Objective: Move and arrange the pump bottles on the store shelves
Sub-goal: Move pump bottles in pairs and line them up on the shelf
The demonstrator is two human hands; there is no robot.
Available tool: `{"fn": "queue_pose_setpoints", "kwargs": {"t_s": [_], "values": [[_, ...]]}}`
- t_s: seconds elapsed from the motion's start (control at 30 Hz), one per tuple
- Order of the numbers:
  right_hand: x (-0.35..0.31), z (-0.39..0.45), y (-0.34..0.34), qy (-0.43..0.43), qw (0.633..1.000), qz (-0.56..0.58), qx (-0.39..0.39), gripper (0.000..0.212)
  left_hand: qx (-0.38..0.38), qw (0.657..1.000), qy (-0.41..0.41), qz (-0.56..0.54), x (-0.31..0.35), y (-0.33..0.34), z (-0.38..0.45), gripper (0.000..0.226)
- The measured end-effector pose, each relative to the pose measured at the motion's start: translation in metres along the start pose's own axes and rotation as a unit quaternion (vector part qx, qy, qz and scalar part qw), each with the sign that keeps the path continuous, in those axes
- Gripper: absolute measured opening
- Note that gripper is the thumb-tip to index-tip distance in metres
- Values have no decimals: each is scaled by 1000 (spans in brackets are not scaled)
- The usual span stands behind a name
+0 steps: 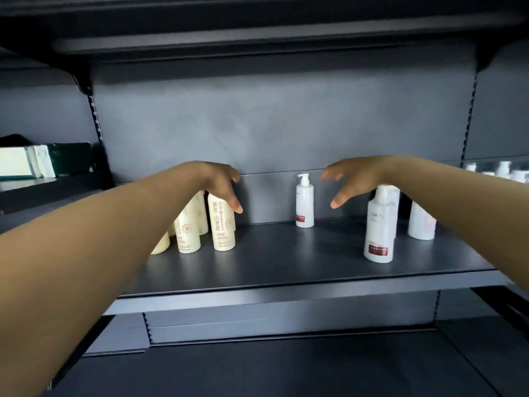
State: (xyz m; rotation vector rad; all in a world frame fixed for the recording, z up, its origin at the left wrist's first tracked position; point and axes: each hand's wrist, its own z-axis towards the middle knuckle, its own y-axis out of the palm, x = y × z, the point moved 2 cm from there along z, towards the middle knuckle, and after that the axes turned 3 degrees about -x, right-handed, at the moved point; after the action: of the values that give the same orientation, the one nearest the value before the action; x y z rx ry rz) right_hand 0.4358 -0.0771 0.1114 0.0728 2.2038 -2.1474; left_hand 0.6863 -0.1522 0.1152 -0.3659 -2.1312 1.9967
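Note:
Several cream pump bottles (223, 224) stand grouped at the left of the dark shelf (286, 259). My left hand (220, 184) rests on their tops, fingers spread and relaxed, holding none. A small white pump bottle (305, 204) stands alone at the back middle. Two larger white bottles with red labels stand at the right: one (379, 233) near the front, another (420, 222) behind my right forearm. My right hand (352, 179) hovers above the shelf between the small bottle and the front white one, fingers spread, holding nothing.
A shelf board overhead limits height. Green and white boxes (43, 161) lie in the left bay. More white pump bottles (503, 170) stand in the right bay. A lower dark shelf (286, 368) lies below.

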Motion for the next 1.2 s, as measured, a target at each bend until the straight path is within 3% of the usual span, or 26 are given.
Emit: {"fn": "queue_pose_setpoints", "kwargs": {"t_s": [0.27, 0.5, 0.8, 1.0, 1.2], "values": [[57, -39, -3, 43, 999, -10, 2, 73, -8, 997, 24, -78, 34, 21, -6, 87], [111, -14, 6, 42, 999, 0, 17, 78, 9, 995, 20, -101, 62, 29, 30, 90], [172, 60, 11, -57, 997, 50, -29, 74, 41, 990, 6, -132, 108, 28, 135, 89], [195, 75, 25, -140, 983, 120, -21, 61, 35, 975, -12, -218, 134, 54, 198, 94], [206, 82, 39, -166, 964, 203, -41, 53, 48, 950, -21, -309, 150, 76, 238, 91]]}}
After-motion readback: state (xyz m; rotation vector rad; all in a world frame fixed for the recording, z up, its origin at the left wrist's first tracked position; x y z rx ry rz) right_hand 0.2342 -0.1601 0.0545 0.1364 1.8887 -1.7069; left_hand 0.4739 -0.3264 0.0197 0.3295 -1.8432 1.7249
